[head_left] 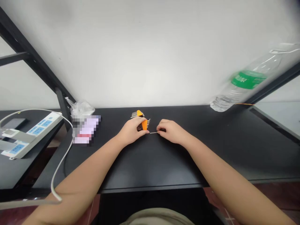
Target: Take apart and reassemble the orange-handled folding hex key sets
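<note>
An orange holder (142, 121) with several thin metal hex keys sticking out of it sits on the black table (150, 162), near the back. My left hand (132, 130) is closed around the holder. My right hand (170, 130) is closed in a pinch on one thin metal key (153, 133), which lies level between the two hands, just above the table. Both forearms reach in from the bottom of the view.
A clear water bottle (246, 82) with a green label stands at the back right. A crumpled plastic bag (80, 107) and a blurred packet (84, 129) lie at the back left. A white power strip (28, 134) with its cable rests on the left shelf.
</note>
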